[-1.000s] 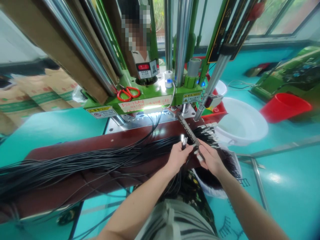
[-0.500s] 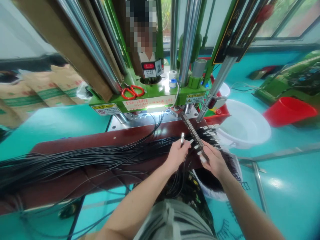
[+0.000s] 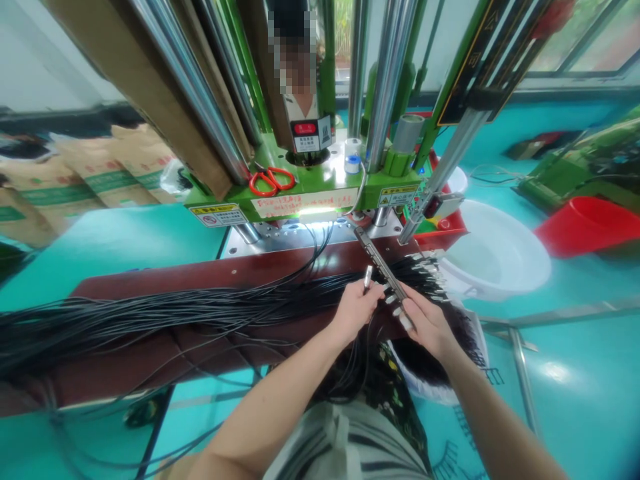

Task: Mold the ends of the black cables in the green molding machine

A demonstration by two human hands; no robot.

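Note:
My right hand (image 3: 425, 321) is closed round the near end of a slotted metal bar (image 3: 379, 262), which slants away toward the machine. Several silvery connectors (image 3: 397, 311) stick out along the bar's left side near my fingers. My left hand (image 3: 356, 310) is closed in a pinch just left of the bar, holding a cable with a metal connector (image 3: 369, 275) that points up from the fingers. Black cables (image 3: 367, 353) hang down below the left hand. Beneath both hands, a thick bundle of black cables (image 3: 200, 307) runs across the brown work table (image 3: 150, 273).
A green press machine (image 3: 275, 193) with steel columns stands ahead, red-handled scissors (image 3: 273, 180) on its ledge. To the right are a white basin (image 3: 500, 250), a red bucket (image 3: 590, 227) and a lined bin of black pieces (image 3: 445, 360). Paper sacks (image 3: 90, 173) stand at left.
The view has shifted slightly, so the machine appears a little further right. The bar's far end has swung slightly left relative to the machine. Both hands keep their holds.

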